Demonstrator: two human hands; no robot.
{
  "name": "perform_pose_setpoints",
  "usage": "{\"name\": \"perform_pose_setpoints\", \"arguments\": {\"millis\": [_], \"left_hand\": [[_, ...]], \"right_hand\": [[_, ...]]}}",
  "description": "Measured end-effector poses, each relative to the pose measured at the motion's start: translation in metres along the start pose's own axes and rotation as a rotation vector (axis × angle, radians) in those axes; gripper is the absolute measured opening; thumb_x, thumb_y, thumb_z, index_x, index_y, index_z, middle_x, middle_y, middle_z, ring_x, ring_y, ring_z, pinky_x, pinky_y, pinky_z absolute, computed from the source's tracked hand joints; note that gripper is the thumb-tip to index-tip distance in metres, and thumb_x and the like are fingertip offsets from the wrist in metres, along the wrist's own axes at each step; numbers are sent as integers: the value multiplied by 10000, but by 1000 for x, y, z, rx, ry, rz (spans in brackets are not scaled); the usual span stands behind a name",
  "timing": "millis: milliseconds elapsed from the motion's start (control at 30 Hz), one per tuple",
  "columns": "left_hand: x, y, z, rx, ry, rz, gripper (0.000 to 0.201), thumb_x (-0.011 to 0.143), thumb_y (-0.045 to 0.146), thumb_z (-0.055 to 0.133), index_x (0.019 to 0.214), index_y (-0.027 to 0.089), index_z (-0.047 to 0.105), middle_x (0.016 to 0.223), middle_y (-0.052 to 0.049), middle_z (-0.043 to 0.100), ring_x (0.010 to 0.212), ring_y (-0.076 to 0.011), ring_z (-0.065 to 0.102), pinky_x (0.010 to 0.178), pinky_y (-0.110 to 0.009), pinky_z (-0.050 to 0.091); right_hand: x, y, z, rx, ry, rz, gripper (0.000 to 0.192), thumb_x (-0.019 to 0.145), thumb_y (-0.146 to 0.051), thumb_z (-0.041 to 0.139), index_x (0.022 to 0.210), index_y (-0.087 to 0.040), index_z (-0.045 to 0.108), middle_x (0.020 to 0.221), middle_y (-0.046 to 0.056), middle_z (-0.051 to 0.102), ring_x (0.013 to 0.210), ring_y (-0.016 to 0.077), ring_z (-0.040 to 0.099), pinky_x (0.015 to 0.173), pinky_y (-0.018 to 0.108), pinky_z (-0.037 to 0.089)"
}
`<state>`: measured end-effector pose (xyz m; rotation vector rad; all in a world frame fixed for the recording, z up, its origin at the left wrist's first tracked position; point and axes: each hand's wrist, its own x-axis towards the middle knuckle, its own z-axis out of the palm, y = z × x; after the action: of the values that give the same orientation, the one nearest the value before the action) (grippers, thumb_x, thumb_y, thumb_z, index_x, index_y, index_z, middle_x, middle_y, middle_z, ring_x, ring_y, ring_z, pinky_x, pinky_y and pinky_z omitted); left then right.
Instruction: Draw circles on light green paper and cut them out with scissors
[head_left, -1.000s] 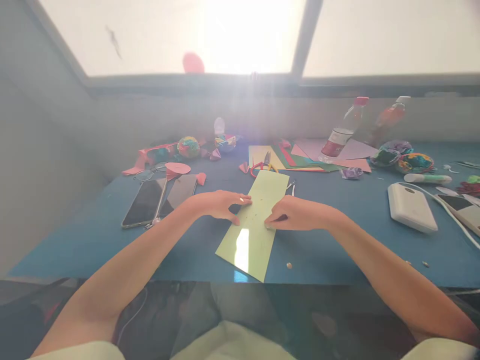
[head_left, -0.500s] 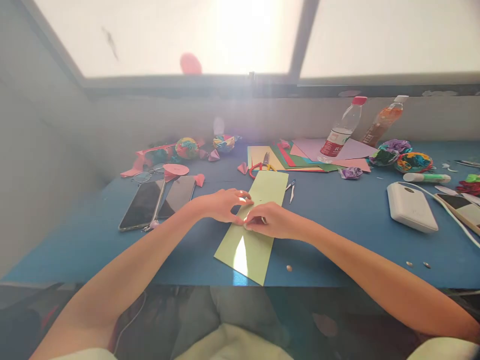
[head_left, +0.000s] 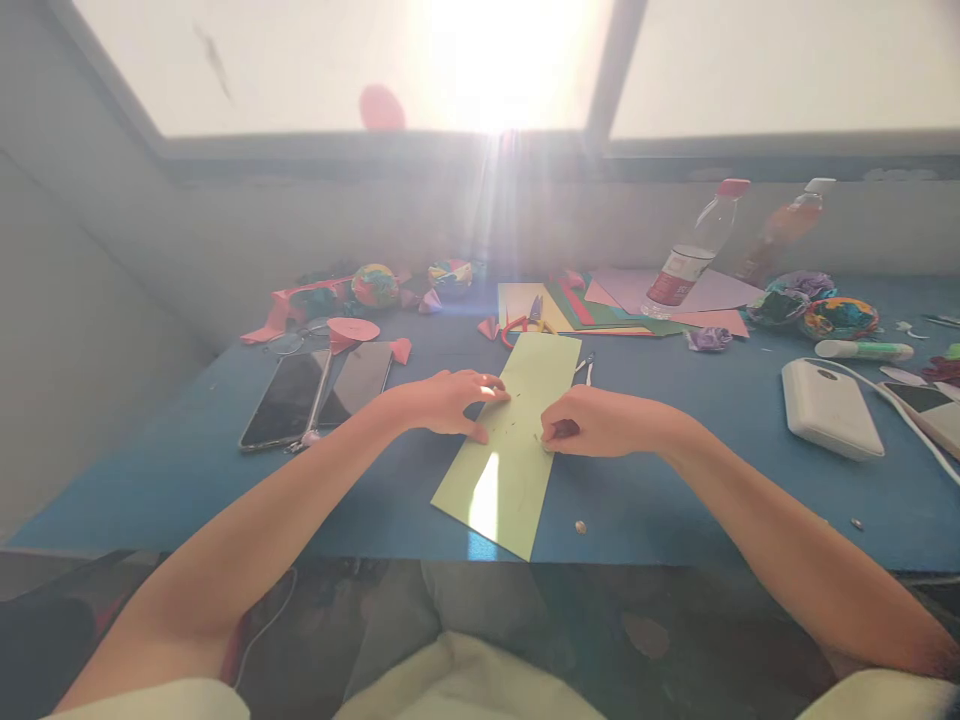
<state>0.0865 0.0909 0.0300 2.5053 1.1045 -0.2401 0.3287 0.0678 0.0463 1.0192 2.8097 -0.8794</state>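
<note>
A long strip of pale green paper (head_left: pixel 517 490) lies slanted on the blue table, with small dark crumbs scattered about its middle. My left hand (head_left: pixel 450 405) rests on its left edge, thumb and fingers spread apart. At the right edge of the strip, my right hand (head_left: pixel 589 420) is closed in a pinch, fingertips down at the paper; whatever it holds is too small and hidden to name. Just behind the right hand lies a small compass-like tool (head_left: pixel 589 368), partly covered. Scissors (head_left: pixel 534 318) with red and yellow handles lie past the far end of the strip.
Two phones (head_left: pixel 289 400) and pink paper pieces (head_left: pixel 354 330) lie at left. Coloured sheets (head_left: pixel 675 290), a red-capped bottle (head_left: pixel 686 265) and decorated balls (head_left: pixel 840 318) are at the back. A white power bank (head_left: pixel 832 410) with a cable and a glue stick (head_left: pixel 862 350) are at right.
My right hand has moved right, from the middle of the green strip to its right edge, uncovering dark crumbs. The left hand stays in place on the paper.
</note>
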Motion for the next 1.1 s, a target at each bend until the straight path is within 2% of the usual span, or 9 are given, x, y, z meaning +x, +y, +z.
{"name": "perform_pose_setpoints", "arguments": {"millis": [100, 233, 400, 533, 667, 800, 900, 1000, 1100], "left_hand": [[0, -2, 0, 0, 0, 10, 686, 755, 592, 502, 1386, 396, 320, 1515, 24, 226, 1343, -306, 233, 1048, -476, 223], [1, -5, 0, -7, -12, 4, 697, 731, 610, 516, 1373, 406, 341, 1518, 35, 209, 1339, -327, 226, 1059, -499, 203], [-1, -6, -3, -15, -65, 6, 721, 695, 582, 566, 1363, 442, 334, 1530, 50, 166, 1352, -345, 195, 1056, -511, 206], [-3, -4, -5, -1, -83, 7, 753, 712, 594, 539, 1396, 432, 268, 1541, 43, 127, 1364, -342, 180, 1063, -516, 180], [-2, -7, -3, 0, -78, 7, 804, 712, 605, 540, 1421, 413, 214, 1538, 21, 150, 1354, -347, 214, 1062, -484, 200], [-2, -11, -2, 15, -77, 40, 812, 727, 613, 530, 1432, 393, 193, 1535, -2, 166, 1357, -340, 213, 1064, -490, 191], [-3, -9, -5, 27, -82, 72, 809, 745, 611, 518, 1439, 373, 178, 1536, -25, 158, 1369, -339, 179, 1062, -515, 169], [-2, -4, -4, 22, -17, 85, 717, 771, 565, 519, 1414, 361, 274, 1514, -37, 223, 1359, -330, 198, 1056, -511, 183], [6, 2, 5, 12, 152, 69, 495, 850, 492, 438, 1315, 324, 454, 1429, -47, 375, 1303, -280, 317, 1040, -456, 250]], "right_hand": [[3, 1, 1, 112, 36, -38, 147, 792, -234, 543, 733, -143, 642, 653, 19, 593, 550, 92, 461, 532, 228, 357], [20, 1, 16, 293, 227, -117, 192, 824, -275, 526, 873, -138, 651, 723, 28, 606, 575, 86, 457, 543, 221, 361], [42, -3, 41, 225, 322, -172, 144, 811, -203, 517, 712, -143, 603, 563, -24, 471, 519, 74, 371, 524, 220, 314], [43, -8, 42, 135, 286, -191, 198, 803, -179, 508, 608, -151, 526, 532, -36, 403, 502, 74, 303, 515, 226, 292], [30, -9, 26, 107, 131, -163, 157, 799, -170, 507, 659, -141, 570, 588, -5, 506, 524, 79, 387, 529, 226, 314], [17, 1, 8, 60, -23, -84, 175, 794, -214, 520, 657, -139, 599, 590, -4, 531, 508, 74, 396, 498, 220, 302], [14, 15, 1, 92, -38, -40, 168, 784, -271, 553, 727, -142, 644, 634, 6, 568, 548, 86, 448, 508, 215, 325], [22, 31, 3, 249, 75, -34, 228, 771, -340, 581, 837, -140, 669, 660, 12, 586, 585, 96, 479, 529, 212, 353], [37, 45, 9, 390, 307, 65, 258, 757, -372, 592, 835, -135, 657, 629, 3, 573, 558, 89, 471, 505, 206, 352]]}}
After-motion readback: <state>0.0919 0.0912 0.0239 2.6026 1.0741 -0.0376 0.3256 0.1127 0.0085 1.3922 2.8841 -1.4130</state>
